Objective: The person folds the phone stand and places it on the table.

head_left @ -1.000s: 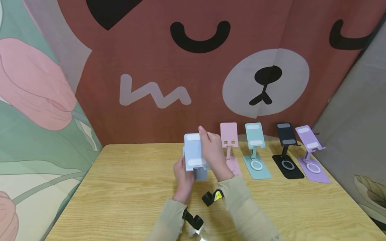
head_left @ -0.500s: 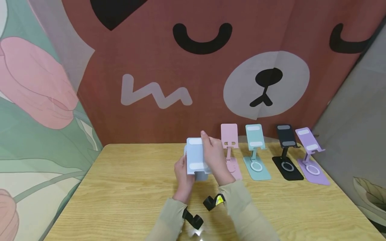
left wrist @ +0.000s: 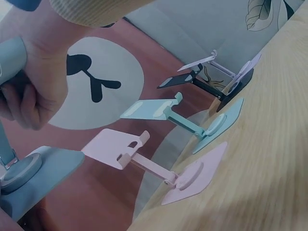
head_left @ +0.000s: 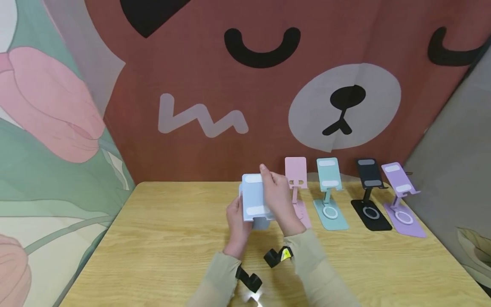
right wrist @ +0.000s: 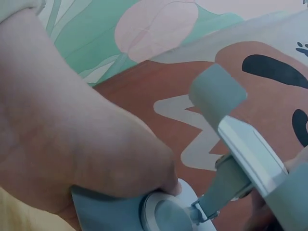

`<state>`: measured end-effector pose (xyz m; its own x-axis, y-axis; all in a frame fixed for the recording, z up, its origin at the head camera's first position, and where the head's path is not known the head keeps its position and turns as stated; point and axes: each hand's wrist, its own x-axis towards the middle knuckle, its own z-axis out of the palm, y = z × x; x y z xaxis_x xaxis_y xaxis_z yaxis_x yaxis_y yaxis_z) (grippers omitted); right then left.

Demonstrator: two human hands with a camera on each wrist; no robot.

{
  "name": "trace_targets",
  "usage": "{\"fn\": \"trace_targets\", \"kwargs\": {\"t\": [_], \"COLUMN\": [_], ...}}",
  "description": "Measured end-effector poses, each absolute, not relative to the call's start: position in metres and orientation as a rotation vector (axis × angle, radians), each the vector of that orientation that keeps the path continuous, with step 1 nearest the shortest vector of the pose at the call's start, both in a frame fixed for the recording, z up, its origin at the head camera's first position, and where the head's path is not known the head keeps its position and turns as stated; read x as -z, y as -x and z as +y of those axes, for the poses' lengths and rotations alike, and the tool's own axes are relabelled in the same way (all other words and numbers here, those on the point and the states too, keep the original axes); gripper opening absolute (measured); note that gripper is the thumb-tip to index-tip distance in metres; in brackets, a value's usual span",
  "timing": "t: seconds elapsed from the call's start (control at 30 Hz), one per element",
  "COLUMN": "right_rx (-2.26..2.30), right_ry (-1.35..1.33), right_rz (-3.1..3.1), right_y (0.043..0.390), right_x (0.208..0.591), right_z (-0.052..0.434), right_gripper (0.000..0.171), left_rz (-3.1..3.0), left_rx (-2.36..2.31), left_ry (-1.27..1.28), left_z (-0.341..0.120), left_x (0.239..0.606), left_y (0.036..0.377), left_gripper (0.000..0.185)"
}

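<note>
Both hands hold a light blue phone stand [head_left: 254,200] above the far middle of the wooden table [head_left: 153,247]. The right hand [head_left: 279,201] grips the stand's upright plate along its right edge, fingers curled over the top corner. The left hand [head_left: 237,221] holds the stand from the left and below; in the right wrist view its thumb presses on the base near the round hinge disc, though how its other fingers lie cannot be made out from the head view.

The stand is tilted slightly back, its plate facing the person, with two white pads showing on the face. Whether its base touches the table cannot be told.

Just right of it, four further stands sit unfolded in a row along the back edge: a pink stand [head_left: 296,187], a teal stand [head_left: 329,192], a black stand [head_left: 369,192] and a purple stand [head_left: 400,196]. The pink one stands just beside the right hand, partly hidden behind it. Behind the table hangs a red bear-face backdrop [head_left: 268,85].
</note>
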<state>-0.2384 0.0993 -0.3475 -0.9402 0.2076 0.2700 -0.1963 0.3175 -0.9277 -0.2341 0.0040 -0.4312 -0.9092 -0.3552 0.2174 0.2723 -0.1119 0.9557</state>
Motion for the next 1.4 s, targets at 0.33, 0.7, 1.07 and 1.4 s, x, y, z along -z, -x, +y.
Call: {"fn": "trace_targets", "kwargs": {"t": [0.33,0.7,1.07,1.4], "right_rx": [-1.772,-1.904,-1.935,-1.953], "right_ry": [0.042,-0.074,-0.073,-0.027], "right_rz": [-2.211,-2.421,-2.354,-2.324], "right_y": [0.233,0.224,0.223,0.225], "right_x": [0.34,0.367,0.371,0.373], "right_z": [0.116,0.123,0.122,0.128], "right_gripper": [0.057,0.071,0.066,0.073], "left_rz": [-1.644,-1.609,-1.821,-2.114], "left_rx": [2.167,2.197,2.158,2.123], "left_ry": [-0.07,-0.104,-0.103,0.088], "left_z": [0.003,-0.001,-0.005,-0.016], "left_x": [0.421,0.416,0.411,0.401], "left_y": [0.236,0.236,0.234,0.231], "left_gripper": [0.037,0.034,0.057,0.075]}}
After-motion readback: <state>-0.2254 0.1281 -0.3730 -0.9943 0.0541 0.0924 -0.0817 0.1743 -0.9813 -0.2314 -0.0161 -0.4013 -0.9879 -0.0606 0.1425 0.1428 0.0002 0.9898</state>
